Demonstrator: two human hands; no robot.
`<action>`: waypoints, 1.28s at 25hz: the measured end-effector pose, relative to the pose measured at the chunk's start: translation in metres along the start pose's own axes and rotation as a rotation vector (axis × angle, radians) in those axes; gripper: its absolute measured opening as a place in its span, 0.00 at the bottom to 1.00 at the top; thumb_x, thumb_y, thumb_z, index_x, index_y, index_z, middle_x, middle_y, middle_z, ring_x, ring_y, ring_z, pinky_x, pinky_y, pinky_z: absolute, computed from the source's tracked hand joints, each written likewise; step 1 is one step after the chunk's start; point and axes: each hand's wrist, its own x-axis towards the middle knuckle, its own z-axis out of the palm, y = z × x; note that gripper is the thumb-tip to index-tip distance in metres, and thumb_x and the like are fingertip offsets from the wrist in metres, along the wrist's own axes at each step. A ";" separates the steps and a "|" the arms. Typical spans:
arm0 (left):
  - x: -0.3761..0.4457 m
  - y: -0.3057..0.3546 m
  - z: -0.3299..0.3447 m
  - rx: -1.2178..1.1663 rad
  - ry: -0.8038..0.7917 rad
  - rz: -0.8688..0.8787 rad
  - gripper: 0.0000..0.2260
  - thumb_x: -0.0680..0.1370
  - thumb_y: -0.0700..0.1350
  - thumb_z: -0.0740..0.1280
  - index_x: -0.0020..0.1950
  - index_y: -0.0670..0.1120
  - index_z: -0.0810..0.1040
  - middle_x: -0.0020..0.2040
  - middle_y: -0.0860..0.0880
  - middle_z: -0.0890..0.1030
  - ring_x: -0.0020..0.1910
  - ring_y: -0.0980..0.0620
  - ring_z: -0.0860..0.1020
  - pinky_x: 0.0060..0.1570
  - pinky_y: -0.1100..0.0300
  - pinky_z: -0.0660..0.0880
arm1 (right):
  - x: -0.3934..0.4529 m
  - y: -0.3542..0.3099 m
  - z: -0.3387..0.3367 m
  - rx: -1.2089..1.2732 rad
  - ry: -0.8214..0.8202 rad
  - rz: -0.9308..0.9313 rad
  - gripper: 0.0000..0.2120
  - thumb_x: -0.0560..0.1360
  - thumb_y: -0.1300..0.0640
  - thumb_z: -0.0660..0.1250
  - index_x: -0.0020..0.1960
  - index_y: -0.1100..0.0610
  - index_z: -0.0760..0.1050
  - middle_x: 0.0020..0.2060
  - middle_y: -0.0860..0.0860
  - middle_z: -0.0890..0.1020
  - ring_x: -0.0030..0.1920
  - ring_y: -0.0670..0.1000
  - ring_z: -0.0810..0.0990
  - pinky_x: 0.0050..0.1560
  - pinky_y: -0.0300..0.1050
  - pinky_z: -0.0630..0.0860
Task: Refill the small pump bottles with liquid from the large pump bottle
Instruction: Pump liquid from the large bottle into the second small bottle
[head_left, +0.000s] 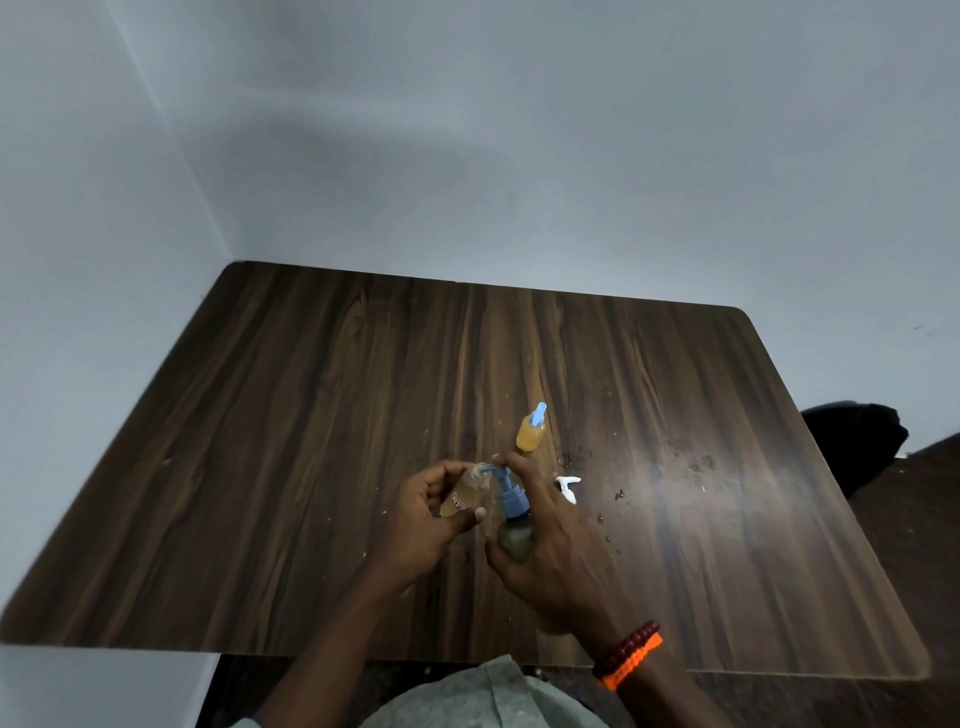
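Observation:
My left hand (423, 512) grips a small clear bottle (465, 493) of amber liquid, tilted, its open neck up against the nozzle of the large bottle. My right hand (550, 540) wraps the large pump bottle (514, 538), which has a blue pump head (506, 488); my forefinger rests on top of that pump. A second small bottle (531, 430) with orange liquid and a blue pump top stands upright on the table just beyond my hands. A loose white pump top (567, 487) lies on the table to the right of my right hand.
The dark wooden table (311, 415) stands in a corner against grey walls. Wet spots and drips mark its right half (691, 462). A dark chair (852, 441) sits past the right edge. My right wrist wears red and orange bead bracelets (628, 654).

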 end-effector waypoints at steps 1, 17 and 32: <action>0.001 0.000 -0.001 -0.002 0.004 -0.001 0.18 0.73 0.38 0.79 0.60 0.50 0.83 0.58 0.49 0.88 0.59 0.49 0.85 0.61 0.44 0.83 | 0.000 -0.001 0.001 0.002 -0.004 -0.005 0.37 0.73 0.43 0.72 0.75 0.37 0.57 0.68 0.44 0.75 0.59 0.47 0.79 0.58 0.47 0.81; -0.001 -0.002 0.000 -0.036 -0.005 -0.008 0.18 0.72 0.35 0.79 0.58 0.50 0.84 0.57 0.50 0.88 0.59 0.50 0.86 0.58 0.52 0.84 | -0.002 -0.003 0.002 -0.039 -0.010 0.005 0.32 0.73 0.42 0.70 0.72 0.37 0.58 0.62 0.44 0.76 0.53 0.46 0.79 0.51 0.47 0.82; -0.002 0.002 0.002 -0.047 -0.016 -0.002 0.18 0.72 0.33 0.78 0.59 0.46 0.83 0.56 0.48 0.88 0.58 0.51 0.86 0.57 0.55 0.84 | 0.001 0.000 0.001 -0.065 -0.018 0.009 0.33 0.74 0.40 0.70 0.73 0.37 0.56 0.63 0.43 0.76 0.51 0.46 0.78 0.49 0.45 0.81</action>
